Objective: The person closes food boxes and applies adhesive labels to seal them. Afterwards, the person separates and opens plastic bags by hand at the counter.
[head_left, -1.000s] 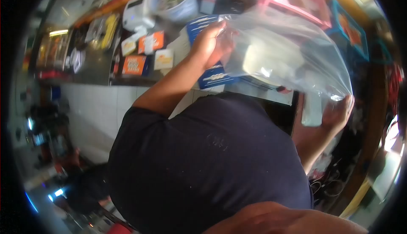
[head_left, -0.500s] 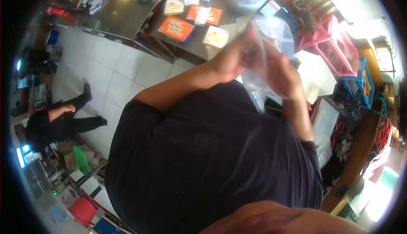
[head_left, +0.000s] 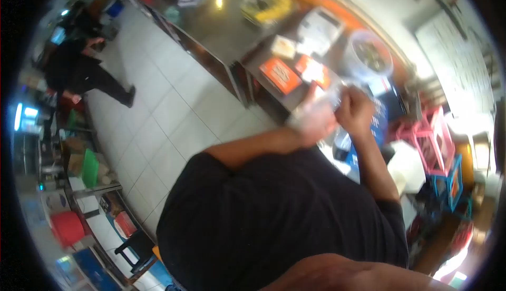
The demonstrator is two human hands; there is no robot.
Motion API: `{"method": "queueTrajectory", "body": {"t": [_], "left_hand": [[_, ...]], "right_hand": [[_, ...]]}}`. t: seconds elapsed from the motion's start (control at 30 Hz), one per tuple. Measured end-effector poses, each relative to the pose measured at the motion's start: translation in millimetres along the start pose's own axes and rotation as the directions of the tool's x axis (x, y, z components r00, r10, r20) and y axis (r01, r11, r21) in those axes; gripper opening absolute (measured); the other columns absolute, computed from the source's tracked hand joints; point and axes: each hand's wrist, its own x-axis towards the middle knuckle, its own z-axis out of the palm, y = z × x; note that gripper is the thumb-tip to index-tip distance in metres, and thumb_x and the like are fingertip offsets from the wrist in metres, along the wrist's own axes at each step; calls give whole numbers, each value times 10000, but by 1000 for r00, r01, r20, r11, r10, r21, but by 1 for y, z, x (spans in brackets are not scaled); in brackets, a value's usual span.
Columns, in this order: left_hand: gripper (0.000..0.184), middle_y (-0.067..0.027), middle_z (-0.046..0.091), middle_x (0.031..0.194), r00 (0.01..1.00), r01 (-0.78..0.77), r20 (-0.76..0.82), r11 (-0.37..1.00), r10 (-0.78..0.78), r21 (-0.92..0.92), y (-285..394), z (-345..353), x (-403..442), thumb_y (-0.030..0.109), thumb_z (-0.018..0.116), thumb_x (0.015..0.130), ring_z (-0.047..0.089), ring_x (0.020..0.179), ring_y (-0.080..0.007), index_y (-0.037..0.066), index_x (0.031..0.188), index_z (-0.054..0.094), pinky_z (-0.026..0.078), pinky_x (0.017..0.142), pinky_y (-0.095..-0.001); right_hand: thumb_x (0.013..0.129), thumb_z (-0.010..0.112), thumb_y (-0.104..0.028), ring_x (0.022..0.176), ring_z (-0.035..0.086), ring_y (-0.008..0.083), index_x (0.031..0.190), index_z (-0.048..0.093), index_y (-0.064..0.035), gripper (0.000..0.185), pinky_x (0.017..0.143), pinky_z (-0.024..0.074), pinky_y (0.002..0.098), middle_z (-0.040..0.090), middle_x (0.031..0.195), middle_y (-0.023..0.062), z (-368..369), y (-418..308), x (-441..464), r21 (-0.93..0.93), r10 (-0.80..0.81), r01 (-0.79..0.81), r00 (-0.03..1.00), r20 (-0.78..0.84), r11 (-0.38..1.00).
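In front of my chest, my left hand [head_left: 315, 123] looks whitish, as if thin clear plastic [head_left: 332, 96] lies over it. Motion blur smears its fingers. My right hand [head_left: 356, 111] is closed, pinching the clear plastic close beside the left hand. Whether the plastic is a bag or a glove, I cannot tell. Just beyond the hands, an orange printed box [head_left: 280, 75] and a second orange box [head_left: 311, 71] lie on the dark counter. Behind my right forearm shows a blue item with white lettering [head_left: 376, 125].
A white device [head_left: 320, 29] and a clear tub [head_left: 391, 65] stand at the counter's back. On the right are a pink rack [head_left: 435, 138] and a blue rack [head_left: 447, 181]. Across the tiled floor [head_left: 174, 101], at the left, is a person in dark clothes [head_left: 79, 70].
The view has swung, so the counter appears further right and lower. The clear plastic, earlier spread long between my hands, is now bunched at the left hand. The right hand has closed on it.
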Motion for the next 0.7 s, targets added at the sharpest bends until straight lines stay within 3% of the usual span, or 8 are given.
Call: {"method": "queueTrajectory", "body": {"t": [0.07,0.1,0.13,0.27,0.3,0.43,0.57,0.7], "left_hand": [[611,-114,586,1312,984,-180,42,961,175,209,-4,3,8,550,347,1075,570,1199,-210,82,1446,477,443,1085,-373],[694,-103,583,1326,964,-265,123,881,236,392,0,-28,17,643,362,1045,596,1147,-202,87,1449,469,463,1069,-362],[712,-101,597,1308,980,-176,148,922,132,344,8,-39,19,653,377,1037,596,1154,-202,77,1444,476,470,1056,-366],[819,-108,607,1343,977,-38,211,960,-23,277,20,-46,8,712,398,1003,579,1228,-221,52,1483,457,444,1079,-394],[855,-113,592,1388,930,163,355,973,-95,-166,19,-34,14,733,386,994,566,1262,-234,51,1507,437,419,1110,-405],[813,-92,375,1595,962,-100,271,921,-7,377,0,4,-1,670,304,1051,327,1486,-189,68,1596,269,226,1226,-361],[650,-72,485,1433,962,-232,274,491,-13,840,-11,-5,-8,447,508,1070,430,1348,-146,43,1548,331,342,1131,-326],[455,-45,630,1199,984,-163,175,519,26,839,9,15,-1,225,706,990,584,1139,-124,32,1372,548,496,972,-316]], "right_hand": [[1015,544,-157,539,581,269,740,588,2,320,530,426,425,557,577,158,6,-15,-4,110,92,-102,992,89,989],[1058,530,-194,547,543,175,751,578,-24,355,517,407,389,565,600,59,5,-36,-15,436,369,-517,848,381,737],[1085,510,-212,574,487,108,761,560,-49,366,512,396,331,539,661,-11,41,0,-32,590,-152,41,979,139,807],[1085,498,-183,624,575,110,786,600,5,368,559,465,293,637,711,70,10,-19,-7,604,125,-387,894,429,697],[1089,490,-187,644,599,107,804,617,10,370,569,478,298,653,719,76,3,-2,0,576,221,-395,910,350,716],[1111,446,-245,710,480,65,832,533,5,385,618,403,281,581,746,45,8,-1,3,351,154,-116,984,-83,929],[1108,456,-236,753,444,67,903,544,-39,298,660,380,245,536,816,-2,10,1,-5,433,279,-157,931,-235,888],[1038,504,-97,940,568,147,1181,542,-26,164,862,453,268,594,1015,68,-24,31,-24,722,355,-330,926,125,608]]}}
